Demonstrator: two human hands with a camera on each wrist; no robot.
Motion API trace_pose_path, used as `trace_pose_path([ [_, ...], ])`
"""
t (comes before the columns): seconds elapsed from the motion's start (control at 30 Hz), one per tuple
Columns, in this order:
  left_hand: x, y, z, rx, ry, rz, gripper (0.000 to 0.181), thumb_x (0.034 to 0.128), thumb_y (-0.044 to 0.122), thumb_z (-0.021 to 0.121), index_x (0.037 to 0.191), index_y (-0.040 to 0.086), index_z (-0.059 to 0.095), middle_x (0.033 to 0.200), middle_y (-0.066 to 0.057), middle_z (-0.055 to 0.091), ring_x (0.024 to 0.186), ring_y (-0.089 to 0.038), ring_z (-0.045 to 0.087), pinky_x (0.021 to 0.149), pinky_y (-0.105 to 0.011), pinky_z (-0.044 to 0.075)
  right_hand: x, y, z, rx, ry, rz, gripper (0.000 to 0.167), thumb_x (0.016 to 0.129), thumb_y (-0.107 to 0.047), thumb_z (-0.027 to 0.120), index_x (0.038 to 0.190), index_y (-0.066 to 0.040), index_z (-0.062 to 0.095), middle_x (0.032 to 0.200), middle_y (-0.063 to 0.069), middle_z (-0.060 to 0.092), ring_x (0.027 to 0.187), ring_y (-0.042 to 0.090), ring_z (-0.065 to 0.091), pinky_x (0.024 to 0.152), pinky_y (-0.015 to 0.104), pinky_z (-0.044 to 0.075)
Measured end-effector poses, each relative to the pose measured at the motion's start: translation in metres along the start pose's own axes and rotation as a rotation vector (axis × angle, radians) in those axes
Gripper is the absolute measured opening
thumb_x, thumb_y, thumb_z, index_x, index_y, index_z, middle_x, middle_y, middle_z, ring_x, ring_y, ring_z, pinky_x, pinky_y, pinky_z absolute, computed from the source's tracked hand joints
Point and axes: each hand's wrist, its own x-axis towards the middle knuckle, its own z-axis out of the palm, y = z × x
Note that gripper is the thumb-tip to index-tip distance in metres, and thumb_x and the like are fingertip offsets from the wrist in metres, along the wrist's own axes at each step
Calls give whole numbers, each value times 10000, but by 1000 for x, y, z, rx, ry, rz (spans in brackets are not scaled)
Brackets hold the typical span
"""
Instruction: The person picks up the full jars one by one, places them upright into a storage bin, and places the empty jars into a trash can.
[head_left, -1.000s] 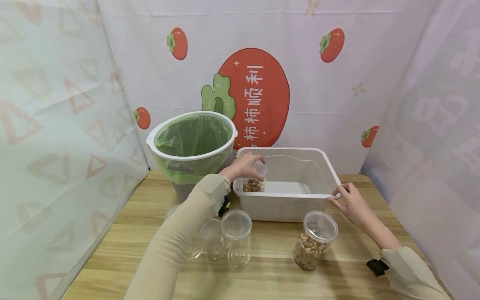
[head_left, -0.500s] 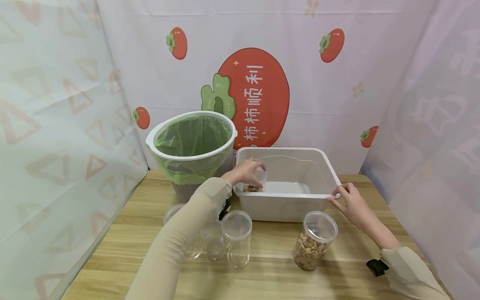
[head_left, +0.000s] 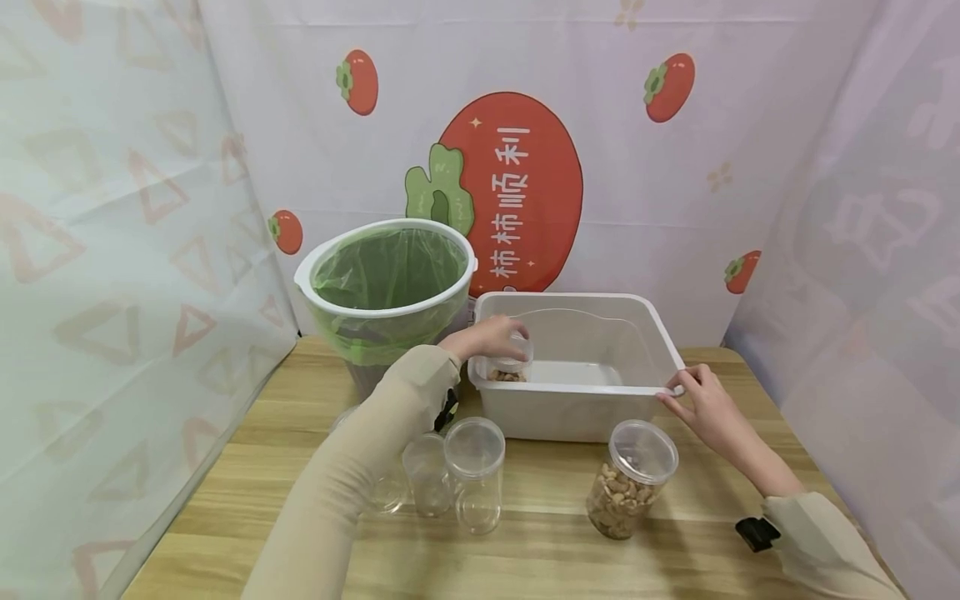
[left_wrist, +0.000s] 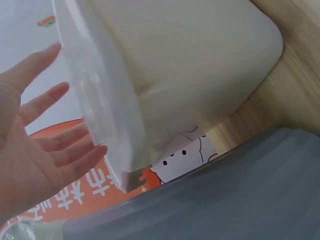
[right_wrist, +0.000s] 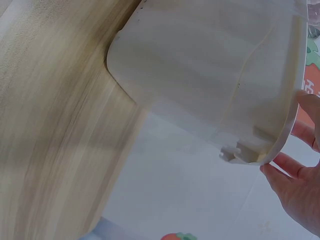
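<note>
A white plastic tub (head_left: 570, 414) stands at the back of the table. Inside its left end is a clear lidded jar of nuts (head_left: 507, 376), partly covered by my left hand (head_left: 491, 337). That hand reaches over the rim beside the lid, and the left wrist view shows its fingers (left_wrist: 37, 107) spread and fairly straight. With thumb and fingers, my right hand (head_left: 701, 404) pinches the tub's front right corner rim, also seen in the right wrist view. Another jar of cashews (head_left: 618, 502) stands upright before the tub.
Several clear empty jars stand front left, including a tall one (head_left: 477, 479) and a shorter one (head_left: 430, 483); another is partly behind my left sleeve (head_left: 360, 467). A bin with a green liner (head_left: 352, 337) stands left of the tub. Printed cloth (head_left: 637, 192) encloses the table.
My left hand went down with the jar of nuts into the tub, and its fingers have loosened around the lid. The right hand keeps its hold on the rim.
</note>
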Motion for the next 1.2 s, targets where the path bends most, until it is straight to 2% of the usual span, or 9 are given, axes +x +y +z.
trace_pose_path([
  [0.23,-2,2,-9,22,14,20,341,842,218,601,1130,37,580,1123,-96,581,1073,-215,508,900,-315,386,0,-1,0,1,-3,8,196,726,-56,700,791,-46,515,864,185,442,735,298,447,573,415,373],
  [0.43,-10,16,-20,-2,4,67,332,854,219,587,1139,49,576,1153,-99,569,1087,-225,507,894,-312,398,0,-1,-1,-2,2,-2,207,714,-43,705,789,-44,512,859,181,441,725,287,446,563,407,374],
  [0.67,-21,43,-30,-12,46,140,303,850,223,595,1121,87,588,1109,-66,590,1029,-187,540,843,-278,424,-1,-2,-1,0,-6,-1,205,715,-36,704,794,-46,515,860,174,438,716,267,434,558,393,366],
  [0.87,-30,69,-33,20,32,216,302,857,241,584,1128,107,580,1120,-43,584,1035,-154,533,857,-254,407,-2,-2,0,1,-22,15,189,735,-63,694,801,-51,517,871,179,440,726,284,441,563,405,368],
  [1.0,-36,86,-32,34,27,274,310,860,259,579,1131,108,578,1133,-37,575,1046,-155,526,865,-241,398,-2,-1,0,1,-23,12,191,735,-60,695,798,-52,515,868,177,439,720,276,436,560,397,366],
  [1.2,-46,108,-23,60,57,381,297,846,249,600,1107,108,589,1089,-45,576,1022,-152,535,852,-216,390,-1,-1,-1,6,-32,22,181,749,-69,686,800,-52,514,878,190,439,740,305,447,566,415,371],
])
